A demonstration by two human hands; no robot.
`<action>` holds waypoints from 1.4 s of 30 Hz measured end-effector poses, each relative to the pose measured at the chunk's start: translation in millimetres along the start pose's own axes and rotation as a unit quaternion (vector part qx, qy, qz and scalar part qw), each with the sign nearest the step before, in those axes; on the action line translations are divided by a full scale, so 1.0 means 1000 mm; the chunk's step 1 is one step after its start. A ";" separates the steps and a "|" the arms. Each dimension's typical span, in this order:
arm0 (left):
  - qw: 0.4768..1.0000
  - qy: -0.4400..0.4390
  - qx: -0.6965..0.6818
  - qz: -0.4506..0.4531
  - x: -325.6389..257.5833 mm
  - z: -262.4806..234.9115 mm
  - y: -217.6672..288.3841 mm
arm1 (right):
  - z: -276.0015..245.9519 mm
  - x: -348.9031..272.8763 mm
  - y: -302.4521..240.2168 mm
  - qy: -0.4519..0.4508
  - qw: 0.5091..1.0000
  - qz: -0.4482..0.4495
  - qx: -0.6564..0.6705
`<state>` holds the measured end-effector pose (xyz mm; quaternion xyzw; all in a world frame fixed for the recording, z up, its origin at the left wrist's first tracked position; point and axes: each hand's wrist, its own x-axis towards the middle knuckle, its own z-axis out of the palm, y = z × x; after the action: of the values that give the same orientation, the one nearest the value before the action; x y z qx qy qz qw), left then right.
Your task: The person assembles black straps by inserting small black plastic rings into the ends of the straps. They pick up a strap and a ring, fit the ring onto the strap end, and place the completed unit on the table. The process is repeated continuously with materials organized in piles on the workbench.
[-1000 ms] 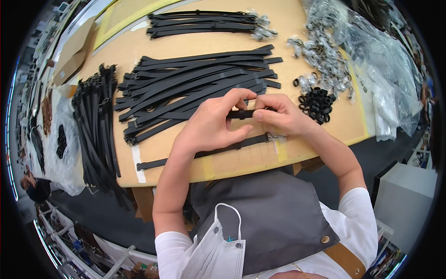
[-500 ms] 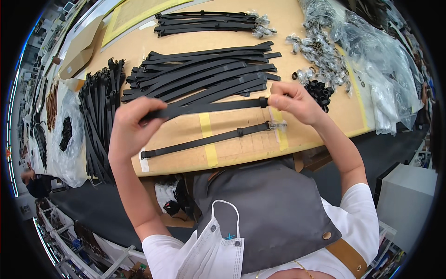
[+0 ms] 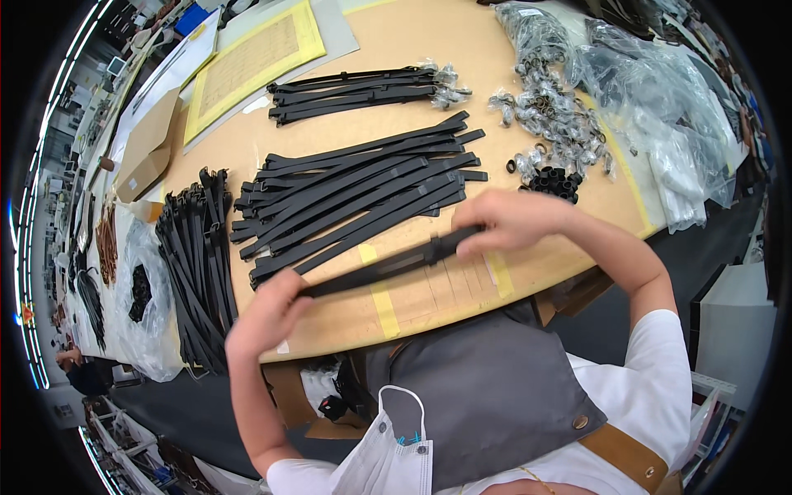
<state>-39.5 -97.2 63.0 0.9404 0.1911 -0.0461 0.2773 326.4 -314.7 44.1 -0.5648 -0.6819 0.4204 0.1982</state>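
Observation:
A black strap is stretched at a slant just above the near edge of the table. My left hand is closed on its left end, and my right hand grips the other end, higher up. Close to the right hand a small black keeper loop sits around the strap. Motion blurs the strap and both hands, so I cannot tell whether one strap or two lie together there. Behind it is a wide pile of black straps. Small black rings are heaped beyond my right hand.
More black straps form a stack at the left. A bundle of straps with wrapped buckles lies at the back. Bagged metal parts and clear plastic cover the right. A brown cardboard piece is far left; yellow tape marks the table.
The strap lying near the table's front edge no longer shows there. My hands have come lower in view with the held strap, which tilts up more to the right. The whole view has shifted.

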 end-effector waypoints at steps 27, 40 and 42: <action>0.942 0.132 0.307 -0.042 0.328 -0.040 -0.109 | -0.168 0.166 0.180 0.316 0.857 0.038 -0.405; 0.967 0.136 0.080 0.199 0.248 -0.035 -0.036 | -0.092 0.084 0.071 0.119 0.977 0.052 -0.170; 0.971 0.093 0.084 0.202 0.230 -0.026 -0.016 | -0.091 0.085 0.076 0.121 0.976 0.055 -0.174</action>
<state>166.5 6.2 32.6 0.9796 0.0173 0.0829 0.1821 416.0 -203.0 17.6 -0.6743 -0.6832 0.2339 0.1544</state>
